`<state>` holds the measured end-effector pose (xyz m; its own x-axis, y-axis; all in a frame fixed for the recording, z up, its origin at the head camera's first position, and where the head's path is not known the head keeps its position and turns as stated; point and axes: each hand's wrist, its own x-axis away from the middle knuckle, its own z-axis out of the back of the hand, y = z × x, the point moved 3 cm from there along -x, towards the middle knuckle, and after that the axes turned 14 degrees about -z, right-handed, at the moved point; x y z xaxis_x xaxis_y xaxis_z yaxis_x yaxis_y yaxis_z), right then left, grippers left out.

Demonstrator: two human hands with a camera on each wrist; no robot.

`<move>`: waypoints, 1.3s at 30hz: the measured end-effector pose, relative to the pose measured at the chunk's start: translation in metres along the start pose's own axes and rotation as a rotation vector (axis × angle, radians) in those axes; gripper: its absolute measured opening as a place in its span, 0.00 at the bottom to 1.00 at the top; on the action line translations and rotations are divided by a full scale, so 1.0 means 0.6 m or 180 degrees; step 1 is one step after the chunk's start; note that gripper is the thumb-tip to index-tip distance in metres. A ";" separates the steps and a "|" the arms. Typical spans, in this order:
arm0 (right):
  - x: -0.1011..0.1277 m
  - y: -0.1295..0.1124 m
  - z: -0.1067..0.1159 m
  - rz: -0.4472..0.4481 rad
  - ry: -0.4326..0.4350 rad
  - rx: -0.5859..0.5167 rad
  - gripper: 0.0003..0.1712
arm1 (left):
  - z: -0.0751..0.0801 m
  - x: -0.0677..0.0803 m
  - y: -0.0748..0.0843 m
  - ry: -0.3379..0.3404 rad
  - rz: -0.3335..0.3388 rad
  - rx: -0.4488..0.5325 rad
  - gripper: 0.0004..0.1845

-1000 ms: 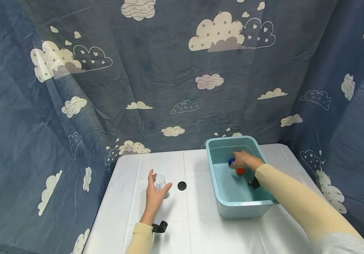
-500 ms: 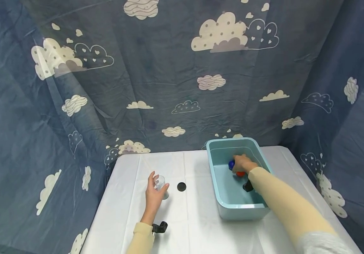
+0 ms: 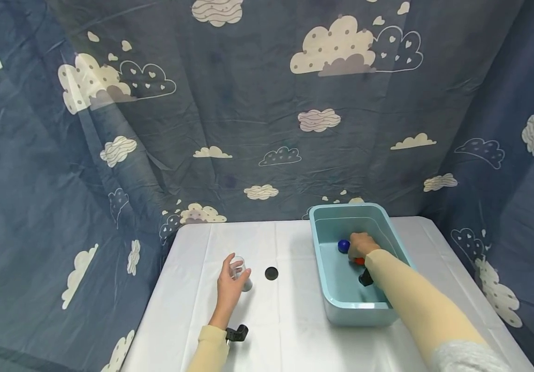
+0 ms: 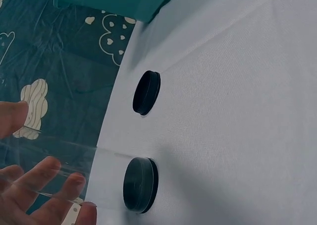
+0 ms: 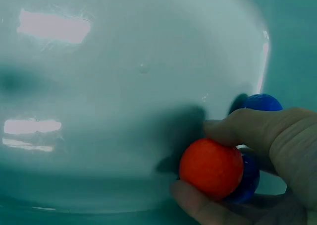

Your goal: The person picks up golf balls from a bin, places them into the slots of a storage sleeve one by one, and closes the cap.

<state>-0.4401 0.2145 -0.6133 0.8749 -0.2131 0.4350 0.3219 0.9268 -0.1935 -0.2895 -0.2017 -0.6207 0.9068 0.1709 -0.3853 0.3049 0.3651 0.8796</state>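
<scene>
A clear cylindrical container point(image 3: 238, 262) with a black base point(image 4: 140, 185) stands upright on the white table. My left hand point(image 3: 229, 287) curls its thumb and fingers round the container's wall. Inside the light blue bin, my right hand point(image 3: 362, 245) pinches an orange ball point(image 5: 212, 168) between thumb and fingers. A dark blue ball point(image 5: 247, 179) sits right behind the orange one, within the fingers and partly hidden. Another blue ball point(image 3: 343, 246) lies on the bin floor just left of that hand.
The deep bin point(image 3: 359, 305) stands at the right of the table point(image 3: 290, 330), its walls rising around my right hand. A round black lid point(image 3: 271, 273) lies flat right of the container. A cloud-patterned curtain point(image 3: 248, 129) hangs behind and at both sides.
My right hand has drawn in round the orange ball, leaving one blue ball more in sight beside it. The left fingers have come closer round the container. The head view has shifted slightly.
</scene>
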 end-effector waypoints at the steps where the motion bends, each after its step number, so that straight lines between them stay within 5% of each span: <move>1: 0.001 0.002 0.003 -0.0001 -0.0005 -0.0005 0.21 | -0.001 0.000 0.001 -0.0020 0.0004 -0.0013 0.38; 6: 0.011 0.005 0.016 0.0136 0.0142 0.0005 0.22 | -0.002 0.004 0.003 -0.0137 0.0017 -0.0031 0.39; 13: 0.021 0.003 0.037 0.0629 0.0508 0.0182 0.18 | -0.006 0.019 -0.003 -0.0176 0.0045 0.0031 0.26; 19: 0.036 0.010 0.060 0.1053 0.0725 0.0122 0.24 | 0.006 0.025 0.007 -0.0116 -0.0050 -0.0011 0.25; 22: 0.049 0.013 0.074 0.1127 0.0814 -0.0010 0.16 | 0.007 0.026 0.013 -0.0083 -0.0095 -0.0046 0.26; 29: 0.073 0.013 0.098 0.1089 0.0723 -0.0463 0.08 | 0.009 0.026 0.033 -0.0020 -0.0183 -0.0040 0.26; 39: 0.095 0.003 0.114 0.1125 0.0483 -0.1058 0.23 | 0.012 0.024 0.063 -0.0004 -0.0296 -0.0058 0.28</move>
<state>-0.4143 0.2254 -0.5287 0.9859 0.0304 0.1644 0.0728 0.8071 -0.5859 -0.2628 -0.1918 -0.5910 0.8752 0.1345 -0.4647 0.3824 0.3960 0.8348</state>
